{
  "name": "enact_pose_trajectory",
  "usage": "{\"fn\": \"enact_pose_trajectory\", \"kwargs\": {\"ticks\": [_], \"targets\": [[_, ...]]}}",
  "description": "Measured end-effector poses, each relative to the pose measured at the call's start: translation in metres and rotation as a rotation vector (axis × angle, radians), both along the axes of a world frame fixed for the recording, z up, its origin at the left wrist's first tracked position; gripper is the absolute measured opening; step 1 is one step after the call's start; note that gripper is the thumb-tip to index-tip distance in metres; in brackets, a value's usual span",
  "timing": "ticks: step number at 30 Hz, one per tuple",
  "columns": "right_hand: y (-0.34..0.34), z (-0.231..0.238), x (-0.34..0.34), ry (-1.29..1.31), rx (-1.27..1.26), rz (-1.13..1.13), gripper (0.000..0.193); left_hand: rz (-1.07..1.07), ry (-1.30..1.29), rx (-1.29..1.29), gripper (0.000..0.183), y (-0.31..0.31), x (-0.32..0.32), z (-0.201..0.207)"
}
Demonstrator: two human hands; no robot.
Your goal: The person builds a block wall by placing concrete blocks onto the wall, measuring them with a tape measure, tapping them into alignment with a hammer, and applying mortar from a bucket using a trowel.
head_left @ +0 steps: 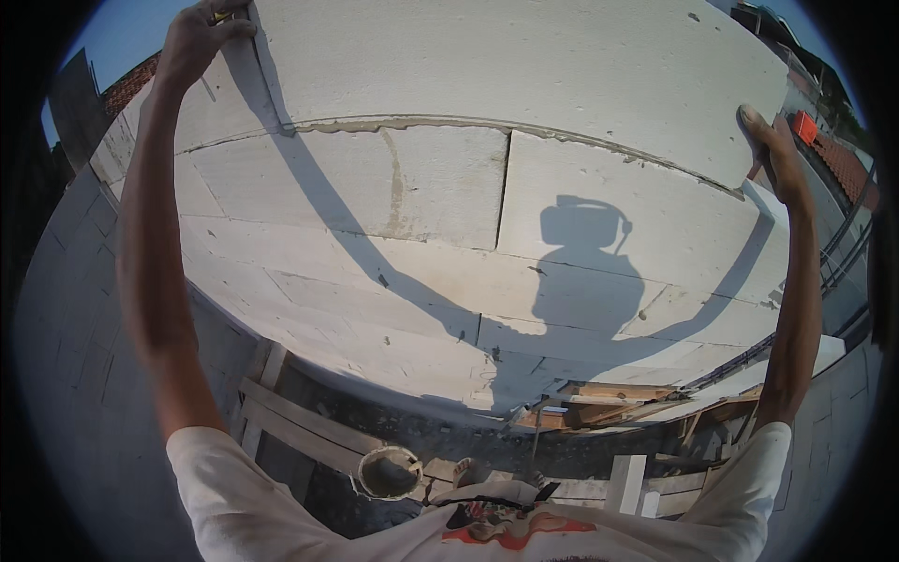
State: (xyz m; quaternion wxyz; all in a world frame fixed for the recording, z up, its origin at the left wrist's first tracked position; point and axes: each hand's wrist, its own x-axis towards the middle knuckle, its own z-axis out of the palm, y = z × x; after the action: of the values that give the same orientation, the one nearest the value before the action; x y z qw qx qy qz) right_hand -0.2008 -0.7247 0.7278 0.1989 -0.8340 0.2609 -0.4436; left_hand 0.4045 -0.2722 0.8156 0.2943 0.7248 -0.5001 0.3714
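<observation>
A large white aerated concrete block [524,66] lies on the top course of the wall, over a rough grey mortar joint. At its upper left end is my left hand [198,42], closed, with the thumb pointing across the edge. Something small and yellow [223,16] shows by those fingers, too little of it to name. My right hand [775,157] grips the block's right end, thumb on the front face and the other fingers partly hidden. A narrow gap separates the block's left end from the neighbouring block [220,103].
Below is the white block wall [412,187], crossed by my shadow. Near my feet stand a mortar bucket [389,471] and wooden planks [309,426]. Lumber [609,403] lies along the wall's base at right. Beyond my right hand are a red object [804,127] and tiled roof [845,169].
</observation>
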Motion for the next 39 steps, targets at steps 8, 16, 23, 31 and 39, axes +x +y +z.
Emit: {"fn": "enact_pose_trajectory", "kwargs": {"ticks": [8,16,23,31,39], "targets": [[-0.039,-0.017,-0.013,0.137,0.029,0.148,0.062,-0.037,-0.069,0.086,0.045,-0.003,0.044,0.011],[-0.042,-0.029,-0.011,0.131,0.103,0.049,0.069,-0.011,-0.174,0.105,0.046,-0.004,0.054,0.014],[-0.038,-0.030,-0.008,0.124,0.119,0.033,0.078,0.009,-0.159,0.085,0.047,0.000,0.060,0.011],[-0.033,-0.027,-0.009,0.116,0.125,0.018,0.088,-0.008,-0.165,0.071,0.046,0.003,0.062,0.009],[-0.031,-0.026,-0.011,0.095,0.116,-0.009,0.099,-0.032,-0.131,0.049,0.046,-0.008,0.054,0.007]]}}
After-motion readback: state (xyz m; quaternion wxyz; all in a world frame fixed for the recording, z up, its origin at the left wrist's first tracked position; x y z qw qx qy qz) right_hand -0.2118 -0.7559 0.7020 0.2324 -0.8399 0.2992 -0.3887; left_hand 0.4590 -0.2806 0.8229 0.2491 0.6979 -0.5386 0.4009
